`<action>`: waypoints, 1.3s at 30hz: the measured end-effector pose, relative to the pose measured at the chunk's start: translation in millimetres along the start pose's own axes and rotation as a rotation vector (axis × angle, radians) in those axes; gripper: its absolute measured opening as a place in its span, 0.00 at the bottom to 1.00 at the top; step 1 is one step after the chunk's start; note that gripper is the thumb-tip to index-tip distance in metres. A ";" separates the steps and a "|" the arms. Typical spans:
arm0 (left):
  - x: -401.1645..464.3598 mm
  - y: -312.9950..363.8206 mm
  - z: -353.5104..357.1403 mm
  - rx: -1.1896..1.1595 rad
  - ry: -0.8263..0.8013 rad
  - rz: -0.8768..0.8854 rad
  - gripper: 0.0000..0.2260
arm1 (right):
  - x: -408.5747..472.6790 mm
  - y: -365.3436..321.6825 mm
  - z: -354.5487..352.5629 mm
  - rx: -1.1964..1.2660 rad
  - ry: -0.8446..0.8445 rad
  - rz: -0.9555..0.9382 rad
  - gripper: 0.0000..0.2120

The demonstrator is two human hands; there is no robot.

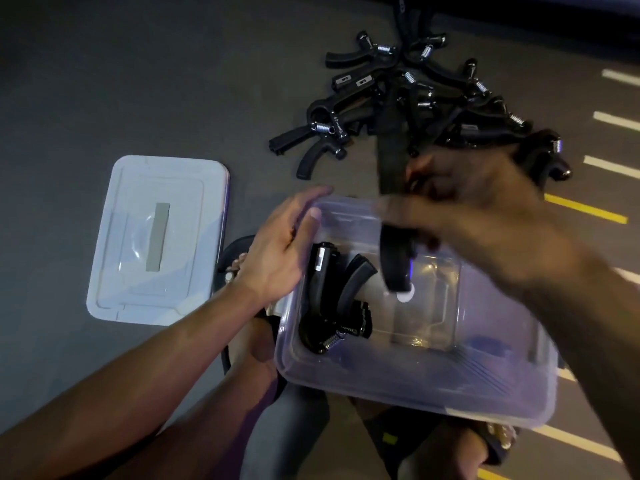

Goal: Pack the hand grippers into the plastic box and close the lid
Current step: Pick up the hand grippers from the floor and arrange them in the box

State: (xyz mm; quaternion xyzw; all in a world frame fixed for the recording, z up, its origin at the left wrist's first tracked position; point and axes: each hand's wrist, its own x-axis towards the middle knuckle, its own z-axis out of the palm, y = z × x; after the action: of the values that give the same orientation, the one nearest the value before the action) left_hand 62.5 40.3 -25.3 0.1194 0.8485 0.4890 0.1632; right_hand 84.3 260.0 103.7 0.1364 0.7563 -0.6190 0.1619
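right hand (460, 199) grips one hand gripper (394, 258), fingers curled round its upper part; view blurred, exact pinch not readable. the gripper's long axis runs nearly straight down from the hand, free handle end already inside the plastic box (485, 396), just above its floor. the box lies directly below and slightly toward the body from this hand.

left hand (277, 251) rests on the box's far-left corner, fingers straight along the rim, thumb over the edge; steadying, holding nothing.

box contents: one packed gripper (329, 303) against the wall nearest the left hand; remainder of the floor bare.

pile of grippers (408, 98) on the floor, beyond the right hand. lid (156, 237) flat on the floor, outboard of the left hand.

judgement: packing barely begun.
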 end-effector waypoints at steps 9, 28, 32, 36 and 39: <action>-3.4 3.1 -2.0 0.018 0.011 0.039 0.16 | -33.2 51.8 82.8 -0.549 0.020 0.138 0.18; -4.1 5.0 -4.6 -0.021 -0.041 -0.018 0.21 | -4.8 85.9 37.3 -0.722 0.069 -0.024 0.08; -4.5 6.2 -5.5 -0.042 -0.042 -0.042 0.23 | -4.1 89.4 37.1 -0.665 0.067 -0.081 0.08; -4.8 6.8 -4.9 -0.036 -0.047 -0.050 0.23 | -1.9 89.1 31.1 -0.678 0.005 -0.088 0.09; -4.2 6.0 -4.0 -0.023 -0.055 -0.055 0.21 | 7.1 73.0 16.9 -0.729 -0.071 -0.153 0.13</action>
State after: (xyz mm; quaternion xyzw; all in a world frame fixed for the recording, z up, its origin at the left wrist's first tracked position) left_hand 65.0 38.6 -17.6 0.1075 0.8410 0.4905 0.2011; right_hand 108.9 257.8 32.5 -0.0084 0.9290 -0.3237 0.1791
